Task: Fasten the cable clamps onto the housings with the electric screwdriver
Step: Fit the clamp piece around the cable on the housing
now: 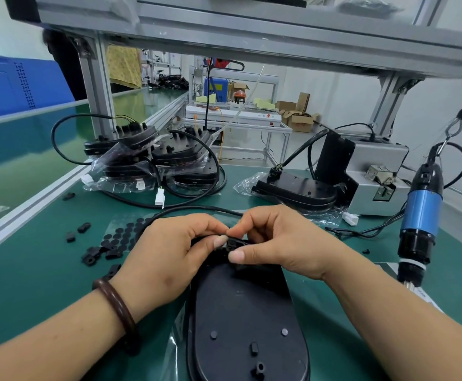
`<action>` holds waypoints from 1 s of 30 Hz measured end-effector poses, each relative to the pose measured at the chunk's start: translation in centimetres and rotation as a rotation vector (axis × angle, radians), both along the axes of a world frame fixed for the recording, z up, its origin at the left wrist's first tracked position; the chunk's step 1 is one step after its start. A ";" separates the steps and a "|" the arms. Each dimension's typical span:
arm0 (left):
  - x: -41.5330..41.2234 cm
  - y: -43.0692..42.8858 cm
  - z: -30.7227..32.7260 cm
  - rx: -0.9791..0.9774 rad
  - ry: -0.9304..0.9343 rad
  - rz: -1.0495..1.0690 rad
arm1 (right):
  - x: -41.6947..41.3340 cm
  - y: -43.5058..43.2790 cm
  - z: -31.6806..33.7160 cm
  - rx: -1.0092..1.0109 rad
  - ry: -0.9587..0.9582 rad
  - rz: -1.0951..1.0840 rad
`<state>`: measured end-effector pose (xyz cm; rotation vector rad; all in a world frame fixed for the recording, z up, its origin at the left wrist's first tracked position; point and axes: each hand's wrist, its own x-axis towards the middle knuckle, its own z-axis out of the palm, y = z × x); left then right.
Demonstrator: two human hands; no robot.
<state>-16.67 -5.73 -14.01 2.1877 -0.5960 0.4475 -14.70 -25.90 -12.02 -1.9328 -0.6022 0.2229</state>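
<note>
While both hands meet at the far end of the housing [240, 320], the step in hand looks to be seating a cable clamp [231, 244] over the cable [196, 209], not yet screwing it down; the left hand [166, 259] has its fingers curled and pinches the small black clamp from the left, and the right hand [282, 243] pinches it from the right between thumb and fingertips. The housing lies flat on the green table [45, 270], near and central, with its long axis running away from the person; the clamp sits at its far end, mostly hidden by fingers (whether it is fully seated cannot be told).

The electric screwdriver [422, 213] hangs at the right, well apart from both hands and untouched; a grey screw feeder [375, 171] stands behind it at the far right. Spare clamps [89, 258] lie scattered on the table to the left, and a pile of housings [169, 158] with cables sits far left.

By my judgement the next move calls for one hand to keep the clamp pressed in place while the right lets go, reaches right for the screwdriver and brings its bit down square on the clamp's screw hole; a clamp that shifts would misalign the screw.
</note>
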 end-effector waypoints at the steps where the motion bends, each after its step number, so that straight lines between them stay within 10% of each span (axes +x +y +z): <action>1: 0.0 0.0 0.0 -0.003 0.001 0.001 | 0.0 0.0 -0.1 -0.015 -0.029 -0.012; 12: 0.0 0.0 -0.1 -0.021 0.033 0.027 | -0.6 0.5 -0.1 -0.047 -0.248 -0.076; 30: 0.0 0.0 0.2 0.058 0.030 0.046 | 0.2 0.4 -0.2 0.164 0.016 -0.065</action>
